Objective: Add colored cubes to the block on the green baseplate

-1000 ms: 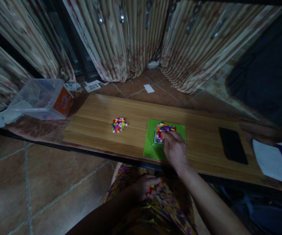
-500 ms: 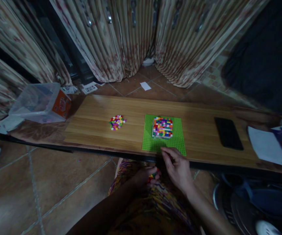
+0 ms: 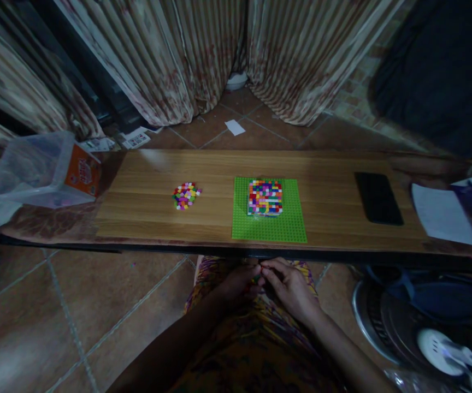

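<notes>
Over my lap, in front of the table edge, my left hand (image 3: 242,281) is curled round several small toy bricks (image 3: 256,278), mostly hidden by the fingers. My right hand (image 3: 287,281) meets it there, thumb and forefinger pinched at a small red brick (image 3: 261,267) beside the left fingertips. On the table lies a green studded baseplate (image 3: 293,226). A square block built of many coloured bricks (image 3: 265,197) sits on the plate, toward its far side. Left of the plate is a loose pile of coloured bricks (image 3: 186,195).
A black phone or tablet-like slab (image 3: 378,198) and white paper (image 3: 444,214) lie at the right of the wooden table (image 3: 326,196). A clear plastic bin (image 3: 35,169) with an orange label stands at the left. Below right are a dark round object and a white power socket (image 3: 441,349).
My right hand has come back from the near edge of the baseplate to my left hand over the lap. The camera view has shifted slightly.
</notes>
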Motion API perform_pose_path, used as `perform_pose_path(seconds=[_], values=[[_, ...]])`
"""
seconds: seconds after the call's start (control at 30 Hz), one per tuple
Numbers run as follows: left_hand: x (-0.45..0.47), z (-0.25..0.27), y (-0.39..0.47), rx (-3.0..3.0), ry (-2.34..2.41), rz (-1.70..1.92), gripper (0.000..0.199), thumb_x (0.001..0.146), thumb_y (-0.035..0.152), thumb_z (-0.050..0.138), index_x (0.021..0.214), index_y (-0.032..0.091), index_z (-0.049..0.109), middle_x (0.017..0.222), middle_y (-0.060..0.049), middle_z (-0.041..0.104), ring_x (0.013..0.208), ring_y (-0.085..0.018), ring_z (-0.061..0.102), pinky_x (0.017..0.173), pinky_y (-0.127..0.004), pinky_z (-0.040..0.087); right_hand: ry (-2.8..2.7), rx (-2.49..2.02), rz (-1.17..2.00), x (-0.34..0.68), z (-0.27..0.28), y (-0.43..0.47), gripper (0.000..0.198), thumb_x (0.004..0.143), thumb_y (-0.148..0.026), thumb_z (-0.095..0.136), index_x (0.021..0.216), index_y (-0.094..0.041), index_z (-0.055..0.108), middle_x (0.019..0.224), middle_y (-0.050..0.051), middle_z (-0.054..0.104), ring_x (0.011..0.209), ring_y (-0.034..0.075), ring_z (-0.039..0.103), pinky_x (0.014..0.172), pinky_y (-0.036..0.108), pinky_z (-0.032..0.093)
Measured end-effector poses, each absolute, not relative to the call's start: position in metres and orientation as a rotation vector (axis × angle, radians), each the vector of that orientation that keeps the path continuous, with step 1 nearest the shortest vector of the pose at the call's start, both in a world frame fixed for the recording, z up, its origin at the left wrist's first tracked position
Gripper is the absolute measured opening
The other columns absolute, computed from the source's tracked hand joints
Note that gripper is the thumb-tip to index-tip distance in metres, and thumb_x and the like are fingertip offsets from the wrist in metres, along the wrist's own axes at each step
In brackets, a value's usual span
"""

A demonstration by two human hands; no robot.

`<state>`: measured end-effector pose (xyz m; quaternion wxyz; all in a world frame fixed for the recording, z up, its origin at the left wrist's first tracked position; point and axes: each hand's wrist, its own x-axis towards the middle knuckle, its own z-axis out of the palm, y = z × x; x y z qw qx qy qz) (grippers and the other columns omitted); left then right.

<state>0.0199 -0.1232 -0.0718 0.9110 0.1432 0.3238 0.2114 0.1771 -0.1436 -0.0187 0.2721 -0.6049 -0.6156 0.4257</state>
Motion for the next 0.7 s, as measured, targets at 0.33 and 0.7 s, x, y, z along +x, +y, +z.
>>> perform_pose_path(seconds=[0.33,0.7], values=[[0.020,-0.071,-0.123,0.341,0.653,0.439,0.034,0.075,0.046,0.064,0.085,0.016,0.052,0.069,0.004,0.045,0.045,-0.002,0.031,0.039,-0.016,0.015,-1.655,-1.660,1.087,0.176,-0.013,-0.140,0.023,0.091,-0.030,0.047,0.080,-0.023,0.065,0.079,0.002,0.064,0.076,0.017,0.062,0.071,0.029,0.046],[0.020,-0.076,-0.124,0.381,0.700,0.399,0.036,0.082,0.048,0.054,0.094,0.015,0.057,0.072,0.003,0.043,0.046,-0.002,0.031,0.040,-0.017,0.014,-1.678,-1.546,0.565,0.192,0.026,-0.080,0.022,0.090,-0.035,0.049,0.092,-0.022,0.066,0.091,0.005,0.066,0.085,0.019,0.062,0.076,0.032,0.048]])
